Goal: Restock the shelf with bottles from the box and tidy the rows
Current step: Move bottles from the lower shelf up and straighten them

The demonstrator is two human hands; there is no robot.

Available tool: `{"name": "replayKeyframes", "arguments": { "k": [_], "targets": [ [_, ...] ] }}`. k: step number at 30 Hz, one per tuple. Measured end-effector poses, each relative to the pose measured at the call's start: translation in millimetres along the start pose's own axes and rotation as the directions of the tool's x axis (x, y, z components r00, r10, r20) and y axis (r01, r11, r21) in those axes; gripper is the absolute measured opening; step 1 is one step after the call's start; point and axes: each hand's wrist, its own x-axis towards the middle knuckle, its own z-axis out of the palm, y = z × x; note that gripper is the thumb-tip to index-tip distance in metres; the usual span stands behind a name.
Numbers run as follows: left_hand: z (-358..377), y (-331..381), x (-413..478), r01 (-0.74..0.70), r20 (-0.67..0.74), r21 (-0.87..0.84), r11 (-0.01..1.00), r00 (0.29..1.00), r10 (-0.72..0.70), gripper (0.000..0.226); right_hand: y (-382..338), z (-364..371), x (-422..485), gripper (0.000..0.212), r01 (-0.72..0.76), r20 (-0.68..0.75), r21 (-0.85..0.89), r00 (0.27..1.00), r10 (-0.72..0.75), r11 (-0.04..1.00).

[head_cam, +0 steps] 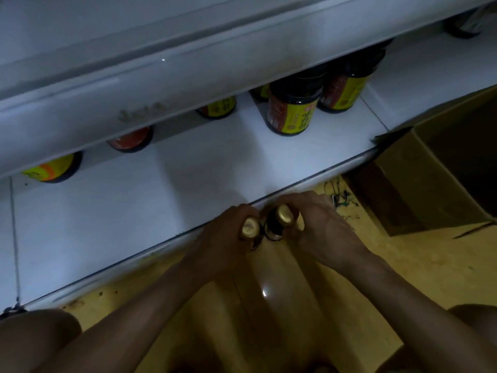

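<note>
Yellow floor (403,265), glossy; dark scribbled marks (341,198) on it.

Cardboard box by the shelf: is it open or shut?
Open. The cardboard box beside the shelf has a top flap folded outward, and its dark inside shows. What is in it, cannot tell.

1. I hold two dark glass bottles (274,226) with shiny gold caps (285,214).
2. The round dark bottles (291,109) on the flat white shelf board (134,205) carry yellow and orange-red labels.
3. The open cardboard box (419,179) is brown, the floor (403,262) speckled yellow.
</note>
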Motion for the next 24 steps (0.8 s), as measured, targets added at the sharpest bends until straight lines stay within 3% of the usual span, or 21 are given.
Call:
{"name": "replayKeyframes", "arguments": {
  "k": [3, 7, 12, 20, 24],
  "targets": [
    [3.1, -4.8, 4.3, 0.005, -0.005, -0.012, 1.000, 1.000, -0.005, 0.043, 8.7, 13.5, 3.9, 0.064, -0.041, -0.034, 0.028, 0.999, 0.042, 0.999],
    [9.0, -12.9, 7.7, 0.031, 0.008, -0.032, 0.999, 0.999, -0.031, 0.049, 14.8, 30.0, 12.5, 0.049, -0.094, -0.058, 0.141, 0.993, 0.103, 0.986],
    [14.1, -25.5, 8.7, 0.097, -0.018, -0.161, 0.982, 0.995, -0.102, 0.048, 33.1, 53.8, 26.6, 0.046, -0.181, -0.077, 0.350, 0.972, 0.221, 0.919],
    [20.9, -22.0, 13.0, 0.101, -0.001, -0.193, 0.976, 0.995, -0.103, 0.032, 33.3, 61.5, 32.5, 0.035, -0.163, -0.099, 0.438, 0.969, 0.227, 0.884],
    [16.6, -25.4, 12.9, 0.146, 0.004, -0.312, 0.939, 0.988, -0.153, 0.028, 23.4, 44.9, 27.1, 0.033, -0.131, -0.056, 0.500, 0.982, 0.183, 0.856]
  ]
}}
